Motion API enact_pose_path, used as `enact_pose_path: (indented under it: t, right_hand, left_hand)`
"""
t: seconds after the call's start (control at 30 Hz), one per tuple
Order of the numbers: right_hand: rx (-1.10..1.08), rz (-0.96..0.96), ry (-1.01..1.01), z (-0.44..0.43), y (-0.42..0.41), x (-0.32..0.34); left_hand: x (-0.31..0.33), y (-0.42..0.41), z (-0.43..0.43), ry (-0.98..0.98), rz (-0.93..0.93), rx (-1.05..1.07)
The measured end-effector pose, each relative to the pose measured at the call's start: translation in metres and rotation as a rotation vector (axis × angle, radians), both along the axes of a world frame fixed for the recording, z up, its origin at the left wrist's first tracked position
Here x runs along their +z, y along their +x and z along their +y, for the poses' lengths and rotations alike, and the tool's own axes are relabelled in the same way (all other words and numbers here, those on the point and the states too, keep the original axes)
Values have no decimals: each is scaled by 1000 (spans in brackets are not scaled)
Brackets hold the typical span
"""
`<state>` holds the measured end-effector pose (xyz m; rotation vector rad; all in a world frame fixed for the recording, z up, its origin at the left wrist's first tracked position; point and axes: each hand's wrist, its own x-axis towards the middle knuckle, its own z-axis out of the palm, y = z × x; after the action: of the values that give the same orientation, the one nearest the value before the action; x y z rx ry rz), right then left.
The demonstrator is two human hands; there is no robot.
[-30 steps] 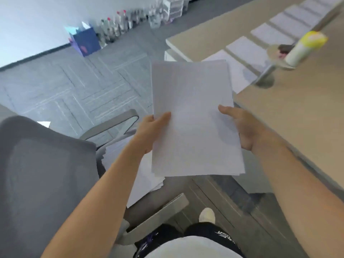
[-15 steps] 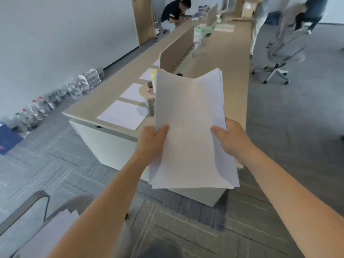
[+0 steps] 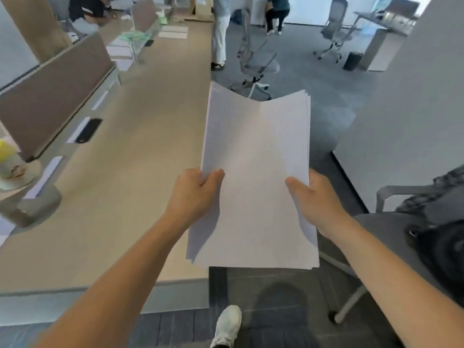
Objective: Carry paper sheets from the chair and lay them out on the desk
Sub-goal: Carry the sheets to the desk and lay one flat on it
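A stack of white paper sheets (image 3: 256, 172) is held up in front of me, over the right edge of the long beige desk (image 3: 140, 151). My left hand (image 3: 194, 194) grips the stack's left edge, thumb on top. At the opposite edge my right hand (image 3: 313, 197) grips it the same way. The top of the stack bows slightly. The chair that held the sheets is out of view.
A brown divider panel (image 3: 50, 96) runs along the desk's left side, with a black phone (image 3: 89, 130) and a yellow-capped bottle (image 3: 7, 156) near it. Grey office chairs (image 3: 256, 61) stand on the carpet ahead. A chair with a dark bag (image 3: 442, 222) is at my right. People are at the far end.
I have turned away from the chair and moved along the desk's end; the desk now lies to my left, and both hands still hold the stack.
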<state>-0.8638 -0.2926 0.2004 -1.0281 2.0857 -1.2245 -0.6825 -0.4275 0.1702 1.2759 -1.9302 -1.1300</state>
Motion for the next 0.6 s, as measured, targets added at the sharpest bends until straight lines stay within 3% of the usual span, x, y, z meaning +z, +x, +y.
enact_pose_path:
  t: [0.23,0.6]
  right_hand:
    - [-232,39,-26,-56,-135,27]
    - [-239,-34,-161,-197,-347,8]
  left_hand:
    - [20,-161,-83,95,178,-271]
    - [19,-373,-229,-22,176,-280]
